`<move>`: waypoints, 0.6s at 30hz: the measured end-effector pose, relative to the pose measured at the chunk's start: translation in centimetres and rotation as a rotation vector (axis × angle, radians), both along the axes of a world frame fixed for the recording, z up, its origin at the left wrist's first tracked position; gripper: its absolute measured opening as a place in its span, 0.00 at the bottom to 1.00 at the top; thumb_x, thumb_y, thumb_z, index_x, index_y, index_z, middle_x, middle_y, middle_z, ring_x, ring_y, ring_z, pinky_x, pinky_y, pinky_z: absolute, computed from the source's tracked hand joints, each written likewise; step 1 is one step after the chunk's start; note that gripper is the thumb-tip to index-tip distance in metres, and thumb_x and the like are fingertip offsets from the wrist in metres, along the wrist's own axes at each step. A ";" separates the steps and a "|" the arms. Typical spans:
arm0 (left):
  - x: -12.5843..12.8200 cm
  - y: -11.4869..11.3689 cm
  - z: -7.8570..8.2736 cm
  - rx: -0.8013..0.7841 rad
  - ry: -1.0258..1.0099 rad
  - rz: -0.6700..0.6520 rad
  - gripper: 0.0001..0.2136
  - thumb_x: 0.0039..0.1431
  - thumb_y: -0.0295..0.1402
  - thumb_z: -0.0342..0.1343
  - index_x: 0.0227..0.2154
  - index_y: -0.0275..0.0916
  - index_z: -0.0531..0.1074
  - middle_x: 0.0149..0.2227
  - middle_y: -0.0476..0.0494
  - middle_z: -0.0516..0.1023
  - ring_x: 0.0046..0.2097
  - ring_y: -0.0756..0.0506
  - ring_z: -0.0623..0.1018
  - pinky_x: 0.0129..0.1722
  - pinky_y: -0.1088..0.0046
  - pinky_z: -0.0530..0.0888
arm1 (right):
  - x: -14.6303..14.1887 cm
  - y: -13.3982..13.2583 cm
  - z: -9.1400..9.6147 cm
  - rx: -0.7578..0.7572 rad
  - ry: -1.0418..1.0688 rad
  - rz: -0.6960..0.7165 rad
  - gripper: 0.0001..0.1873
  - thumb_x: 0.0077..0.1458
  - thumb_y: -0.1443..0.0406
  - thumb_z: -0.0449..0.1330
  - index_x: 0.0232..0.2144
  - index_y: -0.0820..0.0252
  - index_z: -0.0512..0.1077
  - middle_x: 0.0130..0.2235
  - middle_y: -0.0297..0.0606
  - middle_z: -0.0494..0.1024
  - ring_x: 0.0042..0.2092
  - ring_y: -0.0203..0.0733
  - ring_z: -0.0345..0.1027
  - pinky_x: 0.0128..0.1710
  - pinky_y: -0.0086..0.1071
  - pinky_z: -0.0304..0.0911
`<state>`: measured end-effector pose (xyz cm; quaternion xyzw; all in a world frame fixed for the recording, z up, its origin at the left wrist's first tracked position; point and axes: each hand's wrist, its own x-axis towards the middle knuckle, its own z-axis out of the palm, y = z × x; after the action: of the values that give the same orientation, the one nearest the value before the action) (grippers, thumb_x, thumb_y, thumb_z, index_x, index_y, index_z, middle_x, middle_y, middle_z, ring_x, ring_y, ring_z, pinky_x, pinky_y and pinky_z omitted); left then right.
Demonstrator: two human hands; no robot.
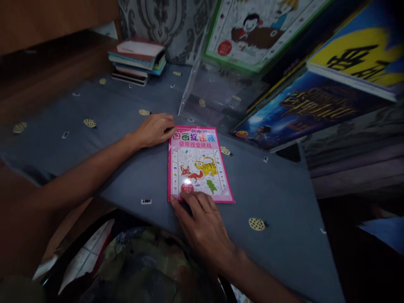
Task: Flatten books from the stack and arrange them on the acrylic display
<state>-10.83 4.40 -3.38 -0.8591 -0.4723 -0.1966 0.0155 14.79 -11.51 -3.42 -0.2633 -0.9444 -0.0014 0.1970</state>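
One pink-bordered rectangular paper book points lengthwise away from the grey-clothed table's near edge; your left hand meets its far-left corner, right hand its near-left; cannot tell if either pinches.

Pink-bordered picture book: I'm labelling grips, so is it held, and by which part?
No firm hold shows: the picture book lies on the table, left hand at its upper-left corner, right hand touching its bottom edge.
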 end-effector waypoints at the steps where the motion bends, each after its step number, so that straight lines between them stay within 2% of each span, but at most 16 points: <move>1: 0.0 -0.1 0.1 0.004 0.001 -0.010 0.18 0.67 0.36 0.44 0.25 0.37 0.73 0.31 0.42 0.74 0.34 0.45 0.73 0.38 0.68 0.69 | 0.0 0.0 0.0 0.014 0.005 0.000 0.16 0.60 0.74 0.55 0.49 0.64 0.74 0.44 0.48 0.77 0.44 0.49 0.64 0.46 0.43 0.65; 6: -0.7 -0.6 0.1 -0.001 -0.004 -0.072 0.20 0.70 0.37 0.41 0.32 0.35 0.76 0.36 0.39 0.77 0.39 0.44 0.76 0.42 0.67 0.72 | -0.1 0.3 -0.1 0.032 0.041 -0.003 0.16 0.60 0.74 0.55 0.48 0.63 0.75 0.43 0.45 0.78 0.43 0.48 0.64 0.45 0.42 0.63; 9: -1.5 -1.2 -0.5 -0.030 -0.032 -0.108 0.19 0.71 0.37 0.41 0.45 0.36 0.77 0.47 0.37 0.79 0.47 0.43 0.77 0.50 0.64 0.72 | 0.0 0.3 -0.1 0.023 0.065 -0.001 0.15 0.60 0.73 0.56 0.48 0.62 0.75 0.43 0.44 0.78 0.43 0.48 0.64 0.45 0.41 0.63; 13: -2.7 -1.9 -1.4 -0.076 -0.014 -0.103 0.19 0.71 0.37 0.42 0.57 0.37 0.70 0.59 0.35 0.73 0.60 0.41 0.71 0.60 0.57 0.67 | 0.1 0.3 -0.2 0.020 0.066 -0.008 0.16 0.60 0.71 0.58 0.50 0.61 0.73 0.44 0.43 0.77 0.43 0.47 0.64 0.46 0.41 0.62; 18: -2.8 -2.1 -1.5 -0.106 -0.015 -0.098 0.20 0.71 0.37 0.42 0.59 0.39 0.68 0.60 0.39 0.72 0.64 0.41 0.67 0.62 0.56 0.64 | 0.2 0.3 -0.6 0.025 0.071 -0.015 0.15 0.60 0.69 0.59 0.50 0.60 0.73 0.44 0.43 0.77 0.44 0.47 0.63 0.46 0.41 0.61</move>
<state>-13.67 2.34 -4.88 -0.8793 -0.4395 -0.1783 -0.0431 14.97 -11.24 -3.98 -0.2677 -0.9347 -0.0051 0.2336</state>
